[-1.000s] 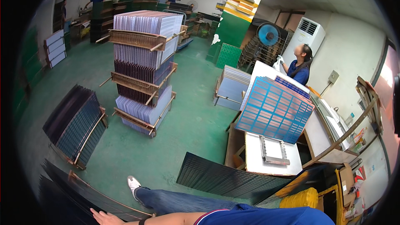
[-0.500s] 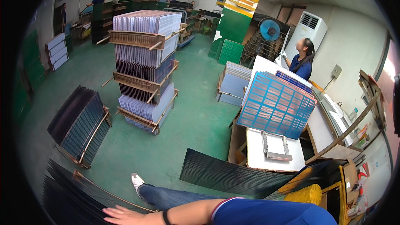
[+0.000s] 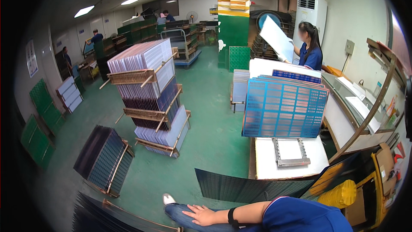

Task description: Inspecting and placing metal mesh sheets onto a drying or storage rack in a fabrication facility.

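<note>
My right hand [image 3: 201,215] lies palm down on the leg of my blue jeans [image 3: 178,215], fingers spread, holding nothing. A dark band circles its wrist. My left hand is out of view. Closest on the left are thin dark panels [image 3: 92,217] in a rack [image 3: 128,217], cut off by the lower rim. A dark perforated-looking sheet [image 3: 249,187] leans just beyond my forearm. Past it, a white-topped stand [image 3: 285,169] bears a metal U-shaped frame [image 3: 292,162]. Blue-and-copper patterned panels [image 3: 285,109] stand upright behind the frame.
Stacked racks of white and dark panels [image 3: 150,90] rise at centre left, with another dark-panel rack [image 3: 105,159] nearer. At the right, a co-worker [image 3: 311,53] holds a white board [image 3: 274,38]. A yellow wrapped roll [image 3: 341,194] lies lower right. A green pillar [image 3: 233,30] stands behind.
My right hand has come off the dark panels at lower left and onto my leg. The view has turned. The co-worker now holds up a white board.
</note>
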A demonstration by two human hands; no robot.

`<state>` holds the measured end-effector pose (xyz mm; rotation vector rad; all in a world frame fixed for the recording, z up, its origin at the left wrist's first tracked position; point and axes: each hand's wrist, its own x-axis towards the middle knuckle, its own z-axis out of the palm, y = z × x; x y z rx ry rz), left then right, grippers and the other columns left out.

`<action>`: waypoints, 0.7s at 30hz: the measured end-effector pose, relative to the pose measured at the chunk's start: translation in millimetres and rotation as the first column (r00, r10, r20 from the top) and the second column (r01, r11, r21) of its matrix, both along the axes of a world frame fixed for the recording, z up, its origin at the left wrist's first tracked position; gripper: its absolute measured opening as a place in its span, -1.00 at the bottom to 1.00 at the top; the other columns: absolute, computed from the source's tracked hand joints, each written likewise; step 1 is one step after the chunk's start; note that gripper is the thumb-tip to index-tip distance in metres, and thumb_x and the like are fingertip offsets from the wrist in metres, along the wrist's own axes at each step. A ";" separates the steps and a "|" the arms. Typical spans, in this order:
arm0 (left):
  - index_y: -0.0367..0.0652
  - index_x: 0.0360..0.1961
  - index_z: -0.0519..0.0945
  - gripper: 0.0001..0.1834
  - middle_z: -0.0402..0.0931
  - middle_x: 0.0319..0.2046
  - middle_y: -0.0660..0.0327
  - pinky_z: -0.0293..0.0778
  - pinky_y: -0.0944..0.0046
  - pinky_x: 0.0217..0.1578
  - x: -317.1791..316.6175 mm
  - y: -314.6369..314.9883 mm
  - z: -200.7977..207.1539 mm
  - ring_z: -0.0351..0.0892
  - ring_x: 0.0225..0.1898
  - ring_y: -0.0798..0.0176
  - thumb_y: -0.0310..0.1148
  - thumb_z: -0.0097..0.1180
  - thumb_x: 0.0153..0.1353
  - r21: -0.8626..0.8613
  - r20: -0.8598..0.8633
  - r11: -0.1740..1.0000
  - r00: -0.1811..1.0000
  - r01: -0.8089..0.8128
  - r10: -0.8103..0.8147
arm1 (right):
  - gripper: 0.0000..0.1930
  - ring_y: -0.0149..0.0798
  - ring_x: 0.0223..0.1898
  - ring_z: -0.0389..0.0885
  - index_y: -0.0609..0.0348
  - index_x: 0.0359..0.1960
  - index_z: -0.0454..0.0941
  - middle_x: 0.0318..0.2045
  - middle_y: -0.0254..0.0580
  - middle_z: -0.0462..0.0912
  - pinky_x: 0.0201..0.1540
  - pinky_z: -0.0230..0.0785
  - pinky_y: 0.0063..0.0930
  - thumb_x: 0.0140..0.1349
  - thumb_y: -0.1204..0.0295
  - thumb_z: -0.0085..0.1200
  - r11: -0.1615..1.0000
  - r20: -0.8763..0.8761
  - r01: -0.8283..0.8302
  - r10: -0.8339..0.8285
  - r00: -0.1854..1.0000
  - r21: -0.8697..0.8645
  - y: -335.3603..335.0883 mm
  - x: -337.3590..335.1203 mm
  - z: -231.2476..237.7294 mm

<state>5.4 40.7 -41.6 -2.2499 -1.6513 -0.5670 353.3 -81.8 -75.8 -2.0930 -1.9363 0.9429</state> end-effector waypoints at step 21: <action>-0.29 0.21 0.25 -0.38 0.35 0.13 0.05 -0.06 -0.05 0.29 30.7 3.9 -16.2 0.08 0.31 0.05 -0.36 0.04 0.09 -0.191 0.153 0.905 0.899 -0.380 0.410 | -0.48 -0.02 0.15 0.28 -0.12 0.05 0.45 0.15 -0.07 0.32 0.15 0.17 -0.13 -0.01 0.13 0.18 0.905 0.027 0.283 -0.306 0.951 0.319 48.5 8.4 2.5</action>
